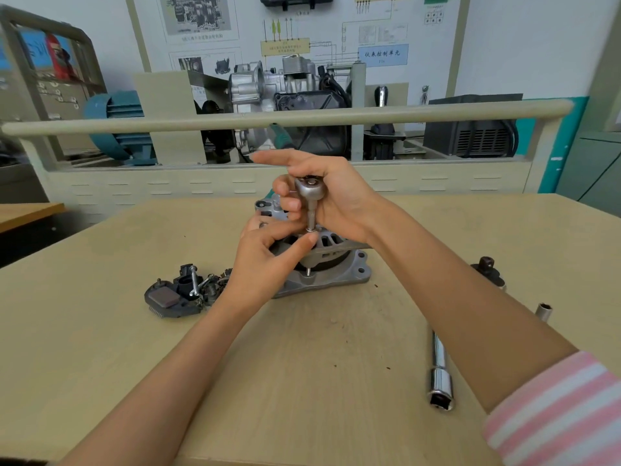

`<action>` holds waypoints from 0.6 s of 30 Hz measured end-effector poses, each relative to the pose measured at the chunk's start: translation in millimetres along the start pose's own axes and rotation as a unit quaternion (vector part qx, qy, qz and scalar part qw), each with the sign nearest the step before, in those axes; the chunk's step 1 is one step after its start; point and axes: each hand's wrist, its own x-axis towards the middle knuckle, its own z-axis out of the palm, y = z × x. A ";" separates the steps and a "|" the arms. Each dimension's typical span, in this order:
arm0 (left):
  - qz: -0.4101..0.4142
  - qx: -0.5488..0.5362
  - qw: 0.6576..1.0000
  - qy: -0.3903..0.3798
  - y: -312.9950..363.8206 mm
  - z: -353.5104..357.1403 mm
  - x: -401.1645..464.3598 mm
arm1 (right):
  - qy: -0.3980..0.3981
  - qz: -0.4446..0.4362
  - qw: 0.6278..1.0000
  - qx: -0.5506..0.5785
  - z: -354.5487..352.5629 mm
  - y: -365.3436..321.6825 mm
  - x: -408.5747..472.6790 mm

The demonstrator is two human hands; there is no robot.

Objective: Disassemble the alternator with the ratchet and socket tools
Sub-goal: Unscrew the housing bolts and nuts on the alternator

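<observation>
The grey alternator (336,274) stands on the table (100,331) in the middle of the view. A ratchet (311,189) with a thin socket (311,220) points straight down onto a bolt at the alternator's top rim. My right hand (336,196) grips the ratchet head, its index finger stretched out to the left; the green handle (280,136) sticks out behind it. My left hand (265,257) rests on the alternator, thumb and fingers pinching at the foot of the socket. A bolt tip shows below at the lower flange.
Removed black parts and screws (178,294) lie left of the alternator. To the right lie a long chrome extension with socket (440,381), a small socket (543,311) and a dark part (487,267). A beige rail and display engine stand behind the table.
</observation>
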 end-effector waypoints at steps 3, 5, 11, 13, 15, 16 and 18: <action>0.010 -0.005 1.000 0.003 0.6 -0.5 0.9 | 0.004 0.007 1.000 0.008 6.7 0.9 1.3; 0.023 -0.004 1.000 0.009 -0.5 -0.1 1.9 | 0.031 -0.004 1.000 0.000 11.0 0.7 -0.7; 0.027 0.004 0.999 0.016 -1.0 0.3 2.7 | 0.374 -0.147 0.910 -0.102 38.8 21.1 -4.6; 0.037 0.020 0.999 0.014 0.3 -0.2 2.7 | 0.450 -0.167 0.859 -0.178 46.7 24.1 -2.8; 0.038 0.018 0.999 0.016 -1.4 0.5 2.1 | 0.475 -0.145 0.852 -0.164 47.1 21.3 -0.1; 0.037 0.015 0.999 0.020 -2.9 0.8 2.2 | 0.478 -0.121 0.859 -0.136 47.6 17.2 -0.5; 0.035 0.022 0.999 0.030 -6.2 2.2 2.5 | 0.488 -0.092 0.865 -0.070 48.6 12.6 -0.3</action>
